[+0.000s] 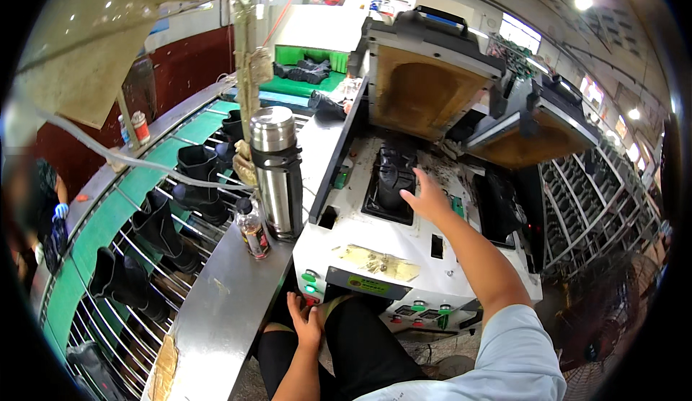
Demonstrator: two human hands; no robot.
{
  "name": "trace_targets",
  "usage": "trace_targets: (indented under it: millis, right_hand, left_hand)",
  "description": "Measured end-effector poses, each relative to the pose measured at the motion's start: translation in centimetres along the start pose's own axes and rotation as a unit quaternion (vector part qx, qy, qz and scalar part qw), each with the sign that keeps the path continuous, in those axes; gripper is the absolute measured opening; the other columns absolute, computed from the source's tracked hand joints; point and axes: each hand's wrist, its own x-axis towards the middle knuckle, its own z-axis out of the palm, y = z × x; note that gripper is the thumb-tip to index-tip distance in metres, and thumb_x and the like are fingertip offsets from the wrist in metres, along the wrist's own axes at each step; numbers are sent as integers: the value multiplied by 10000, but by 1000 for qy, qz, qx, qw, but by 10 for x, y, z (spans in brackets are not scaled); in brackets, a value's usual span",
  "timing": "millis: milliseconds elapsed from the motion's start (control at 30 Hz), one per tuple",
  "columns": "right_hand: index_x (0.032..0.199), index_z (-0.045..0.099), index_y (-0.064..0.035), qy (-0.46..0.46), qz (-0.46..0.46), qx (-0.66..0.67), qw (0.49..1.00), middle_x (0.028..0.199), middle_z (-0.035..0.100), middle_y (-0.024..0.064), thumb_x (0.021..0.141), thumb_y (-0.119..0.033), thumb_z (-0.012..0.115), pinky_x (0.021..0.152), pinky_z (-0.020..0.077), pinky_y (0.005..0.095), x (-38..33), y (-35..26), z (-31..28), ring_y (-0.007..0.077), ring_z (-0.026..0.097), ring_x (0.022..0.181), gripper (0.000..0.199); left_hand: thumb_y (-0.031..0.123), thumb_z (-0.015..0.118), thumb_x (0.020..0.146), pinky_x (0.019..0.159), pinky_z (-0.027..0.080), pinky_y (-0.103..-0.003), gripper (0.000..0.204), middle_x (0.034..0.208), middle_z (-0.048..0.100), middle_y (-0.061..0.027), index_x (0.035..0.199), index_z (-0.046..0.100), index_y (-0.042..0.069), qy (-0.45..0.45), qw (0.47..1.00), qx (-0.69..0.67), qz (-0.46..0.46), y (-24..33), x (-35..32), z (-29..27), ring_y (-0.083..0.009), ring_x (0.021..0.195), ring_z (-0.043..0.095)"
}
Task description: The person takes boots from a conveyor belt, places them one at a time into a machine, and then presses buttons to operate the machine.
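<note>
A black shoe (395, 174) sits in a dark recessed bed on the white machine's top. My right hand (430, 198) reaches in from the right, just beside it, with thumb and forefinger apart. Whether a fingertip touches the shoe I cannot tell. Above stands the raised lid (425, 84) with a brown padded inside. Low at the machine's front, my left hand (305, 322) has its fingers spread, close to a lit green button (310, 288) and a red one just below it. Nothing shows in either hand.
A second raised lid (533, 131) stands to the right. On the left, a steel ledge (223, 289) carries a steel flask (277, 177) and a bottle (251, 228). Black boots (160, 228) stand on a roller conveyor beyond, where another person (54, 199) stands. A fan (598, 322) is at lower right.
</note>
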Motion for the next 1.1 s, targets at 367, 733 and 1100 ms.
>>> trace_targets:
  millis: [367, 733, 1100]
  right_hand:
    - [1370, 378, -115, 138, 200, -63, 968, 1286, 491, 206, 658, -402, 764, 965, 419, 457, -89, 214, -124, 397, 480, 1173, 859]
    - [1410, 284, 61, -59, 372, 37, 926, 1352, 448, 286, 514, -432, 745, 1042, 378, 380, -24, 308, -131, 367, 467, 1252, 1122]
    - [1478, 167, -92, 189, 376, 24, 907, 1288, 516, 272, 516, -360, 758, 975, 425, 422, -70, 223, -219, 394, 536, 1163, 1160]
  left_hand:
    - [-13, 445, 887, 982, 343, -293, 737, 1541, 165, -103, 1513, 71, 93, -39, 990, -114, -77, 31, 7, 74, -239, 1242, 430]
    - [46, 541, 867, 567, 449, -233, 160, 760, 642, -75, 932, 651, -51, -45, 978, 22, -203, -17, -13, -19, -123, 618, 572]
    - [54, 516, 889, 619, 495, -267, 162, 785, 630, -100, 991, 603, -37, -28, 972, -82, -218, -2, -17, -28, -161, 656, 597]
